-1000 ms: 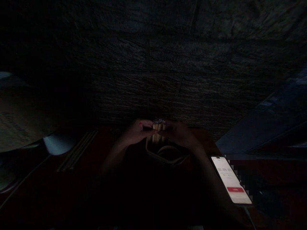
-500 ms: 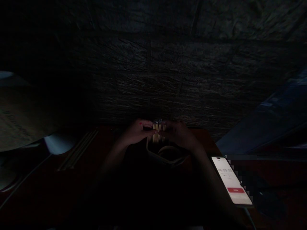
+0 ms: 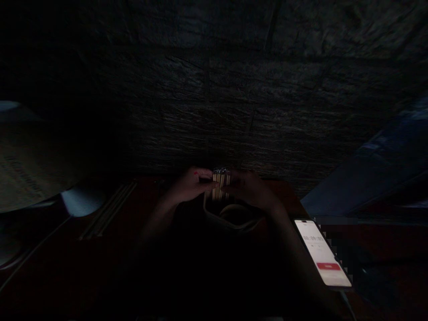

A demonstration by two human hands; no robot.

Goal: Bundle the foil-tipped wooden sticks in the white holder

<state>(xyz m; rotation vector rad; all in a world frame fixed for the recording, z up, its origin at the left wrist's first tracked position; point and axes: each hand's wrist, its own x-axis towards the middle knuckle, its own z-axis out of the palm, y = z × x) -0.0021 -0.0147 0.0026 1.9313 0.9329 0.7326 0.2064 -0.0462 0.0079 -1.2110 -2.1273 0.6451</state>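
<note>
The textured block wall (image 3: 214,80) stands beyond the bundle of thin sticks (image 3: 218,180). The reddish-brown table (image 3: 281,187) extends to both sides of the bundle. An open container (image 3: 217,217), its type unclear in poor light, lies on the wearer's side of the bundle, whose lower ends reach its opening. A lit smartphone (image 3: 323,252) is right of the bundle, well apart; long slender rods (image 3: 117,209) lie slantwise to its left.

Left hand (image 3: 190,185): grasping the bundle's left side between thumb and fingers. Right hand (image 3: 252,189): grasping its right side, fingertips partly lost in shadow. Both touch the bundle; neither is nearer. Its long axis runs roughly upright between them, crossing the line from hand to hand. Shiny tips (image 3: 220,170) cap the bundle's upper end, above both thumbs.
</note>
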